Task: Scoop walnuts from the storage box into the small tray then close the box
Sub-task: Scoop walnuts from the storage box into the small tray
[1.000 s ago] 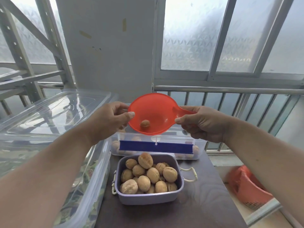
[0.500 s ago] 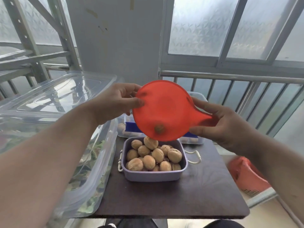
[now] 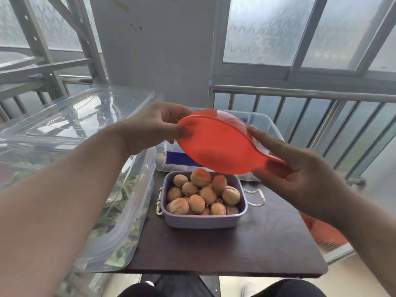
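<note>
I hold the red scoop (image 3: 220,144) tipped over between both hands: my right hand (image 3: 300,179) pinches its handle, my left hand (image 3: 156,129) pinches the far rim. Directly below my grip the small tray (image 3: 203,220) is heaped with walnuts (image 3: 203,194), so the scooping looks about finished. Just beyond the scoop sits the storage box (image 3: 265,125), seemingly open, though the scoop hides most of it. Closing it remains.

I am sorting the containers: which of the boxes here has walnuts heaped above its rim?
The small purple tray in front; the clear storage box behind holds only low walnuts.
</note>
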`<state>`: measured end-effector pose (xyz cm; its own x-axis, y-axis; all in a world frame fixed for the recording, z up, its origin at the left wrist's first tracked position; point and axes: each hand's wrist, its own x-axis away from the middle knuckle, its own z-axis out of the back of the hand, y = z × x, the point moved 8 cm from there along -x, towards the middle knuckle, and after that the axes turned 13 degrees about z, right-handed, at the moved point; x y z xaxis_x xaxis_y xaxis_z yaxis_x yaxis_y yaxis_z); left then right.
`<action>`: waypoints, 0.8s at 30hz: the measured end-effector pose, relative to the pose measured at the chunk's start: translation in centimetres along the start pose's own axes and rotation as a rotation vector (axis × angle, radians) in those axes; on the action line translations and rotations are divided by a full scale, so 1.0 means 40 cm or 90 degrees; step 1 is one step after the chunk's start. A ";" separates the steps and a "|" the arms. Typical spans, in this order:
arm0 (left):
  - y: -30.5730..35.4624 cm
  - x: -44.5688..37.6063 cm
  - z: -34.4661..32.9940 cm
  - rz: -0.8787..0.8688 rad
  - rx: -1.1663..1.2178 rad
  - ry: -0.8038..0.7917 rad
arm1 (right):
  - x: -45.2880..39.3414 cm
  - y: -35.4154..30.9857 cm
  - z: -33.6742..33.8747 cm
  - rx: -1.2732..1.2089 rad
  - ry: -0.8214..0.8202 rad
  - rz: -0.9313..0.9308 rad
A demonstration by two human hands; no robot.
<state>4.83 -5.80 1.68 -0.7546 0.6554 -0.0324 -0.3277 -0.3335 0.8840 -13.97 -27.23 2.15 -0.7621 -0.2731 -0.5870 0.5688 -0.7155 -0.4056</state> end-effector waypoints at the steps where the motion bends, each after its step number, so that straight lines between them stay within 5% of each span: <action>1: -0.002 -0.001 0.000 0.002 -0.005 0.001 | 0.002 0.005 -0.002 0.008 -0.004 0.002; 9: 0.008 0.004 -0.001 0.002 0.006 -0.010 | -0.003 0.010 0.005 0.019 0.032 -0.005; 13: 0.008 -0.002 0.056 0.031 0.122 0.113 | -0.063 0.049 0.000 -0.018 0.084 -0.075; 17: -0.033 0.000 0.103 0.121 -0.186 0.299 | -0.184 0.121 -0.026 0.037 0.074 -0.095; 24: -0.057 0.017 0.068 0.262 -0.386 0.212 | -0.367 0.229 -0.162 0.220 -0.124 -0.117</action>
<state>6.64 -2.75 0.92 -0.9806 0.1949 0.0191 -0.1654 -0.8768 0.4515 4.42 -25.60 2.49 -0.9039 -0.2144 -0.3702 0.3071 -0.9276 -0.2126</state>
